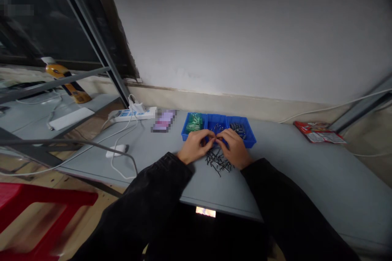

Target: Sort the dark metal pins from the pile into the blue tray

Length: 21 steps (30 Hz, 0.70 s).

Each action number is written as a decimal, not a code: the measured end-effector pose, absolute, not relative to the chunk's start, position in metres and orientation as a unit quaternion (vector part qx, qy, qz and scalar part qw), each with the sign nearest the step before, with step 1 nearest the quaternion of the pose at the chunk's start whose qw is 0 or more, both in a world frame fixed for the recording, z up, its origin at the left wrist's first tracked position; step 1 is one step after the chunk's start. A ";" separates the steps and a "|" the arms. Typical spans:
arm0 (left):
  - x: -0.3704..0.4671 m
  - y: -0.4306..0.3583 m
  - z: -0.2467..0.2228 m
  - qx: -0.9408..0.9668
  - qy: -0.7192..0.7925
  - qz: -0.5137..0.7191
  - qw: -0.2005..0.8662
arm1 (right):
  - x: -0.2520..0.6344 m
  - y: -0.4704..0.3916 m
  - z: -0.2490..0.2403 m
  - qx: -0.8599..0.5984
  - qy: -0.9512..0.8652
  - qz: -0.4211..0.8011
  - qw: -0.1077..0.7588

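Note:
My left hand (197,145) and my right hand (234,147) meet fingertip to fingertip just in front of the blue bins. Both are closed in a pinch; whatever sits between the fingertips is too small to name. Beneath them lies a loose pile of dark, thin metal pieces (219,165), screw-like in shape. Of the three joined bins, the left blue bin (184,132) holds green pieces (195,122). A few small shiny pieces lie in the middle blue bin (217,119). Dark cylindrical pieces (237,128) fill part of the right blue bin (251,138).
Left of the bins are a blurred purple object (164,121), a white power strip (134,114) with cables and a white charger (116,151). A red packet (320,132) lies at the right. A red stool (45,195) and a yellow bottle (65,79) stand at the left.

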State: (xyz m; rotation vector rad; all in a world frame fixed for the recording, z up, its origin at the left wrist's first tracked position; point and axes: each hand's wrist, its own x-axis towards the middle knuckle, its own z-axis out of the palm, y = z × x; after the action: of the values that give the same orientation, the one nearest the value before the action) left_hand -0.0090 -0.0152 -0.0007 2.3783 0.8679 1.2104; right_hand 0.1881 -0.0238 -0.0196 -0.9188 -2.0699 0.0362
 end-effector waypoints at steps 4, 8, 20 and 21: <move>-0.009 -0.014 -0.001 0.831 0.324 0.416 0.177 | 0.189 -0.023 -0.019 -0.362 -0.821 0.011 0.440; -0.009 -0.014 -0.001 0.831 0.344 0.400 0.175 | 0.188 -0.025 -0.017 -0.357 -0.821 0.010 0.446; -0.010 -0.012 -0.004 0.831 0.346 0.402 0.169 | 0.188 -0.026 -0.016 -0.364 -0.812 0.012 0.457; -0.010 -0.012 -0.004 0.831 0.345 0.402 0.168 | 0.188 -0.026 -0.017 -0.365 -0.812 0.012 0.455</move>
State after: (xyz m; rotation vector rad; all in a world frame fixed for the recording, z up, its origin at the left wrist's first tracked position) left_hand -0.0097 -0.0120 -0.0038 2.3656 0.9803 1.1447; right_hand 0.1875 -0.0263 -0.0165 -0.9002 -2.0027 0.0289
